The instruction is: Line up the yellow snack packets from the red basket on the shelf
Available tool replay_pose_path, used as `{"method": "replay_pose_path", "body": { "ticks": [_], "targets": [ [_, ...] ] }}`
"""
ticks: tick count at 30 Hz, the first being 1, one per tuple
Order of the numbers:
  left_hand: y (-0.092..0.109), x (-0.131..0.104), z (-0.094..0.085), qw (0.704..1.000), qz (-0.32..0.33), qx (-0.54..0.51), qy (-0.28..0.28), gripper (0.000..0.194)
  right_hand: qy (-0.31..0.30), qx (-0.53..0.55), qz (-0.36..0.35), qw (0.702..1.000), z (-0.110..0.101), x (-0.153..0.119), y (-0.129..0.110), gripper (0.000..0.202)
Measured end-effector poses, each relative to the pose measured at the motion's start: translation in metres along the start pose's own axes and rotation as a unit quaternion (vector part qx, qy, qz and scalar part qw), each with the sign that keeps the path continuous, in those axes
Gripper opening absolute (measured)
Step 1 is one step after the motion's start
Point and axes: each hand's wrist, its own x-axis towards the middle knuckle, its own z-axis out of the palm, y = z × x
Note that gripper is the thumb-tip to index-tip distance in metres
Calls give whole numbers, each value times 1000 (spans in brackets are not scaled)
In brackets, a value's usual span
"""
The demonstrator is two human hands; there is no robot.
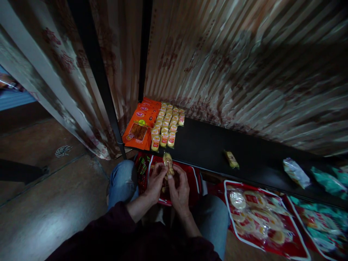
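Observation:
Between my two hands, above a red bag, is a small yellow wrapped snack (168, 159) in clear film. My left hand (155, 181) pinches its left side with thumb and forefinger. From the right, my right hand (179, 186) closes on the same packet, thumb on its lower end. Just beyond my hands, rows of similar yellow snack packets (164, 138) lie on the black shelf (202, 139). Left of those rows are orange snack bags (140, 127), overlapping each other. The red bag (191, 179) between my knees has a white edge; its contents are mostly hidden by my hands.
A single yellow packet (231, 159) lies farther right on the shelf, then a white packet (296, 173) and green packets (328, 183). Below stands a red bag of round wrapped snacks (255, 214). Black posts (95, 61) and a pleated curtain (217, 54) border the shelf.

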Motion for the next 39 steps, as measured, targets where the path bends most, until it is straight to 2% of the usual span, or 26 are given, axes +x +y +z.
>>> {"method": "replay_pose_path", "body": {
  "ticks": [6, 11, 22, 28, 32, 39],
  "targets": [
    [1, 3, -2, 989, 46, 135, -47, 26, -1, 9, 42, 999, 1, 2, 8, 35],
    [2, 5, 4, 977, 79, 195, -45, 29, 2, 67, 121, 990, 5, 3, 12, 38],
    [-3, 14, 19, 935, 167, 311, -40, 33, 22, 164, 213, 963, -4, 21, 17, 45],
    [-5, 22, 36, 922, 212, 318, -54, 30, 56, 182, 248, 950, -6, 35, 28, 47],
    [-2, 32, 52, 914, 238, 320, -74, 29, 94, 184, 233, 950, -8, 50, 47, 45],
    [-1, 63, 84, 896, 249, 360, -81, 33, 139, 225, 225, 938, -9, 99, 69, 49]
  ]
}}
